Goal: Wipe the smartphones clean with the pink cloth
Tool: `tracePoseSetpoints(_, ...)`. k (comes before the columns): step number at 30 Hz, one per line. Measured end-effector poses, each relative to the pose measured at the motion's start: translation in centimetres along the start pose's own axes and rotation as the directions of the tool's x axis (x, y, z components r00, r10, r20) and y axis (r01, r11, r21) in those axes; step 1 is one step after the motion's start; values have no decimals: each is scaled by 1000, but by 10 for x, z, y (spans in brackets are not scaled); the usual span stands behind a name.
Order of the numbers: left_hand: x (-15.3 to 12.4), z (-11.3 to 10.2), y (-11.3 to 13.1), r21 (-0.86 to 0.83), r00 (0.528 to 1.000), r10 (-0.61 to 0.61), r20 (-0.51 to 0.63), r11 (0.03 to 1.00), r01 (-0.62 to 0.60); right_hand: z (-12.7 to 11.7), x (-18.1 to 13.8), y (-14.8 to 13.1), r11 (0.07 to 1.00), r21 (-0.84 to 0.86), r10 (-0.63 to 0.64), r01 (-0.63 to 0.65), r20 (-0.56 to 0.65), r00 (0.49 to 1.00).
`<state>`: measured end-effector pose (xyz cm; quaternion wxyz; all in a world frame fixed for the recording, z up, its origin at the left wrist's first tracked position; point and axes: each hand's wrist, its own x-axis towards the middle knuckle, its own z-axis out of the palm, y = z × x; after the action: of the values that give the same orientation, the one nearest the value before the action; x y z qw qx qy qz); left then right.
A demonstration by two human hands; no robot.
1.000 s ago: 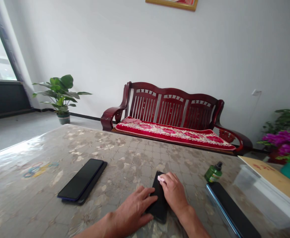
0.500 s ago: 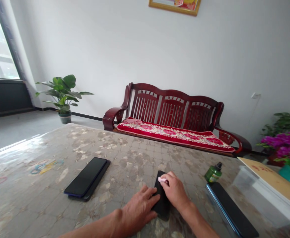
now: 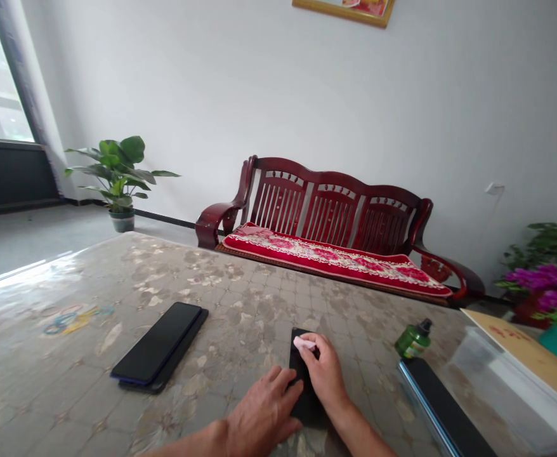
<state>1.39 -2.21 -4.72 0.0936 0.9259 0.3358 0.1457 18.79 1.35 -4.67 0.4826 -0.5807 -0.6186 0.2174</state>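
Note:
A black phone (image 3: 300, 363) lies flat on the patterned tablecloth, partly covered by both of my hands. My right hand (image 3: 327, 371) pinches a small pale pink piece (image 3: 303, 344), perhaps folded cloth, against the far end of its dark surface. My left hand (image 3: 265, 406) rests at the phone's left edge, fingers stretched out and apart, the fingertips touching it. To the left, another dark phone (image 3: 159, 343) lies on top of a second black flat one (image 3: 162, 381). A phone with a blue edge (image 3: 450, 406) lies at the right.
Beyond the right-hand phone stands a green bottle (image 3: 412, 339) with a black top. A clear plastic box (image 3: 502, 381) sits at the right edge under a tan board (image 3: 526, 349). Coloured rubber bands (image 3: 72, 319) lie at left. A red wooden bench (image 3: 330, 216) stands behind the table.
The pink piece and my right hand have shifted slightly left over the phone's far end. My left hand stays at its edge. The whole view has tilted a little.

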Motion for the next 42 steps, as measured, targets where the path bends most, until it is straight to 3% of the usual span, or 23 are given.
tracePoseSetpoints(4,-3,-8,-5,-44,998,-63,-29,997,61,4,5,-5,999,-41,-35,36,28,999)
tracePoseSetpoints(8,-5,-10,-11,-67,998,-55,-44,996,52,-10,2,-7,990,-105,-75,91,147,986)
tracePoseSetpoints(12,-4,-10,-11,-61,999,-27,-45,998,25,-23,-7,-10,932,-246,-212,267,228,950)
tracePoseSetpoints(16,-2,-12,-7,-28,1000,-15,-15,999,15,-21,1,-13,830,-391,-315,397,259,913)
tracePoseSetpoints(22,-2,-14,-7,27,1000,28,10,999,-29,-7,40,-11,750,-538,-312,385,225,923)
tracePoseSetpoints(32,1,-14,-5,63,998,65,8,996,-66,-20,1,-24,780,-474,-252,408,359,899)
tracePoseSetpoints(42,-2,-13,-4,72,997,74,9,995,-74,-7,41,-24,786,-526,-223,326,250,942)
